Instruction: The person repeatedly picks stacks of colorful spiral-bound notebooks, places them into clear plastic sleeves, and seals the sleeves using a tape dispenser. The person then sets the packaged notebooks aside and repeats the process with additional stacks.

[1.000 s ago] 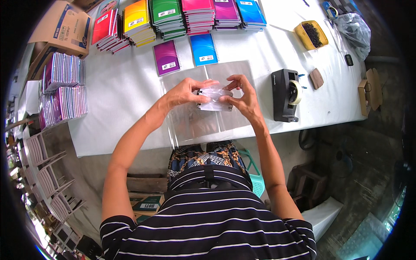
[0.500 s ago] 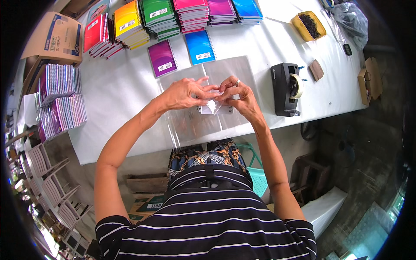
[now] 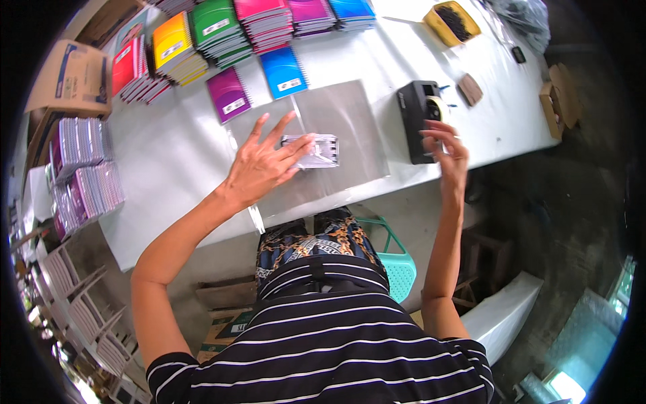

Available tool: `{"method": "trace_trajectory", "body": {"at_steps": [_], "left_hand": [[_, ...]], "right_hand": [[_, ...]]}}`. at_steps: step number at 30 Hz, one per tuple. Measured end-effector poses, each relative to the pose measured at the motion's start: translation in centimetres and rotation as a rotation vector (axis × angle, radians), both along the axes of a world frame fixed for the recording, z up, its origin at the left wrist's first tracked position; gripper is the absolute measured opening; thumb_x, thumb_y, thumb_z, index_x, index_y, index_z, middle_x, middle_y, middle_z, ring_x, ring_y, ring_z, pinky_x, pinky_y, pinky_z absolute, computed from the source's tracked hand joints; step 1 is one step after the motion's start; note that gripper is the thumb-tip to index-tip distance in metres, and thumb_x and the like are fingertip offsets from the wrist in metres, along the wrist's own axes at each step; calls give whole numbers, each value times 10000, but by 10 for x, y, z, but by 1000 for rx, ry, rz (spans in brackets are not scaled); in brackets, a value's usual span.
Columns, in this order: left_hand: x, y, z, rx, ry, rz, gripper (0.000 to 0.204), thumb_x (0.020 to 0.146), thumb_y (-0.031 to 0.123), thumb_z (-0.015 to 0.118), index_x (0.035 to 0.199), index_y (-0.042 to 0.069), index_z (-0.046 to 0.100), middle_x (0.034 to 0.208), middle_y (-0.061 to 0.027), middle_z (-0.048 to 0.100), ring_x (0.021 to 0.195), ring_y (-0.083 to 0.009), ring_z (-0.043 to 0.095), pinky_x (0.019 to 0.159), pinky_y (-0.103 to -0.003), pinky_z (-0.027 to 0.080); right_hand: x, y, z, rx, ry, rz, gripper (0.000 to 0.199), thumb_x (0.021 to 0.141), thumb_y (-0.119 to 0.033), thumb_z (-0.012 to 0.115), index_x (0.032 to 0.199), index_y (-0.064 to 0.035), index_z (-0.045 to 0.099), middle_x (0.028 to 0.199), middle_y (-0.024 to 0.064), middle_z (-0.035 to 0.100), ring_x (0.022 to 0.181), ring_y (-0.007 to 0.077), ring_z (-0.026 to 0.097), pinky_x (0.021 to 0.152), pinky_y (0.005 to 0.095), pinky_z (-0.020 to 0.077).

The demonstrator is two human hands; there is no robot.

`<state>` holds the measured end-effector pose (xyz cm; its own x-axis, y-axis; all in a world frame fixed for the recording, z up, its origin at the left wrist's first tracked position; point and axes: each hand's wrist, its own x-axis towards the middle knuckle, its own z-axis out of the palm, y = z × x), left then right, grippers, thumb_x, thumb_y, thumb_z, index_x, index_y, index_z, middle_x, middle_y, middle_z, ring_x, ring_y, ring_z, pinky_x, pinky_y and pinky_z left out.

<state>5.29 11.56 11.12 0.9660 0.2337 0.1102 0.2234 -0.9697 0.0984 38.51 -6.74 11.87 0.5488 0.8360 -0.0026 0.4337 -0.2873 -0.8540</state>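
**Hands apart on the bench**

Head view: Your left hand lies flat with fingers spread, pressing the small clear packet. The packet sits on a shiny clear sheet near the front edge of the bench. Your right hand is loose, fingers touching the black tape holder just beside the sheet. To the left of the sheet the bench is bare. Behind it lie a purple notebook and a blue notebook, then stacks of coloured notebooks.
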Motion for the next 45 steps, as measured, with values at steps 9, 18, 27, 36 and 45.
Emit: {"method": "trace_trajectory", "body": {"at_steps": [9,18,27,36,45], "left_hand": [[7,-5,5,-9,1,-6,671,742,205,748,1375,213,528,1452,124,463,1441,-294,267,1188,-543,130],[7,-6,5,-4,26,-19,690,742,202,749,1390,211,513,1470,111,443,1444,-298,258,1189,-537,115],[5,-7,4,26,-20,-6,605,765,232,739,1343,199,561,1443,121,468,1422,-284,304,1170,-551,179],[0,-7,-7,41,-56,-3,544,825,278,678,1351,205,559,1461,115,450,1439,-304,261,1176,-552,166],[1,1,-4,-98,2,-9,587,847,305,678,1398,206,502,1485,44,429,1421,-331,291,1130,-573,248]], "right_hand": [[113,-70,-51,-355,533,-203,524,786,-382,778,1068,51,687,1193,221,610,1197,329,527,993,510,441],[80,-113,-103,489,1022,-64,202,804,-122,732,701,-15,595,1503,242,313,1431,377,247,1085,670,281],[15,-87,-64,-583,-519,-755,248,788,-268,757,775,-22,725,1075,95,639,994,225,537,788,374,417],[-212,49,-3,-16,994,-368,263,806,-236,788,773,-6,664,610,-30,524,472,43,379,422,213,260],[-244,40,-43,122,809,-534,249,857,-198,760,768,-34,595,591,-66,447,473,23,322,436,211,242]]}}
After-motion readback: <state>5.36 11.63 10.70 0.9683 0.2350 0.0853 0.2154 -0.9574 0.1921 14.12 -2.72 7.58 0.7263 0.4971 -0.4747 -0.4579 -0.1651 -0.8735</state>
